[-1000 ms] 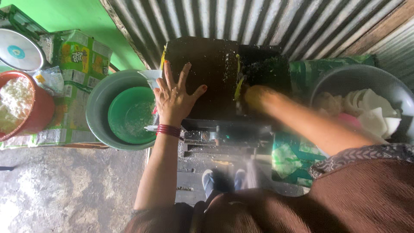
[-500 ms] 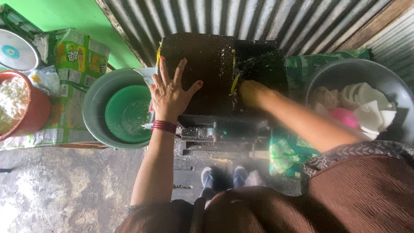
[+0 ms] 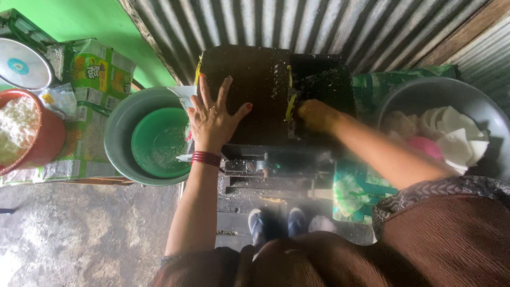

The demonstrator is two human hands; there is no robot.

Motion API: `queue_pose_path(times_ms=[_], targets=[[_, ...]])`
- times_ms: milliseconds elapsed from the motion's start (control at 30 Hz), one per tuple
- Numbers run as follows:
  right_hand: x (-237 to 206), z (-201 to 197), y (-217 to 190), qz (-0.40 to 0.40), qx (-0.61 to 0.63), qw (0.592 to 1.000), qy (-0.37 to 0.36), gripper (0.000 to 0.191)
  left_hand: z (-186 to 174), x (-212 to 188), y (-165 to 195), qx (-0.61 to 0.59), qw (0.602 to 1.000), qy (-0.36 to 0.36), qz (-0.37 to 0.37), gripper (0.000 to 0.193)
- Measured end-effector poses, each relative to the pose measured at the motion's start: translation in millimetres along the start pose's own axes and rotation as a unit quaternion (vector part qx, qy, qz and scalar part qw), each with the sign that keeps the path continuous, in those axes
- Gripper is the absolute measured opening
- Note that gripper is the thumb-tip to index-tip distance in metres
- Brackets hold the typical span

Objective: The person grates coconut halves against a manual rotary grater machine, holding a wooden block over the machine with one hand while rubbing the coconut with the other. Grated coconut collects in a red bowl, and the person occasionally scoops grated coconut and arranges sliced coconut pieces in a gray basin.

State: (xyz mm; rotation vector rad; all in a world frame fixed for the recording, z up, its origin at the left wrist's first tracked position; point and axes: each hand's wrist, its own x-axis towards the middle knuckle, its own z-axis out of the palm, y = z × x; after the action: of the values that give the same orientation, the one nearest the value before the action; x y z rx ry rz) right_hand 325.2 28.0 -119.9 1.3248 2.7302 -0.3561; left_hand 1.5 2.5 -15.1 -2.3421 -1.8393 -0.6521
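Observation:
My left hand lies flat with fingers spread on the top of a dark metal grating machine; red bangles circle the wrist. My right hand reaches into the machine's dark opening on the right, beside a yellow-green strip; its fingers are curled and partly hidden, so what it holds is unclear. White flecks speckle the machine's top. A green bowl sits inside a grey basin left of the machine, under a small spout.
A grey basin with white coconut pieces and a pink item stands at the right. A red bowl of white gratings, green packets and a round lid lie at left. Corrugated metal wall behind; my feet show below.
My view has shifted slightly. Both hands stay on the machine, the right hand a little deeper at the opening.

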Motion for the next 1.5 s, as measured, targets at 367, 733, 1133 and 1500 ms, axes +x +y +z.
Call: queue_pose_path(times_ms=[367, 733, 1133, 1500], targets=[[2.1, 2.7, -6.7, -0.034, 0.078, 0.996, 0.010, 0.019, 0.2, 1.9, -0.4, 0.001, 1.000, -0.006, 0.002, 0.083], [-43.8, -10.7, -11.2, 0.084, 0.234, 0.888, 0.386, 0.010, -8.4, -0.1, -5.1, 0.005, 0.999, 0.009, 0.035, 0.080], [-220.2, 44.4, 83.2, 0.698, 0.146, 0.691, 0.118, 0.028, -8.7, 3.3, -1.5, -0.002, 1.000, -0.025, 0.002, 0.083], [-212.9, 2.3, 45.6, 0.477, 0.384, 0.671, 0.417, 0.063, -1.3, 1.1, -4.1, -0.004, 1.000, 0.003, 0.013, 0.083]])
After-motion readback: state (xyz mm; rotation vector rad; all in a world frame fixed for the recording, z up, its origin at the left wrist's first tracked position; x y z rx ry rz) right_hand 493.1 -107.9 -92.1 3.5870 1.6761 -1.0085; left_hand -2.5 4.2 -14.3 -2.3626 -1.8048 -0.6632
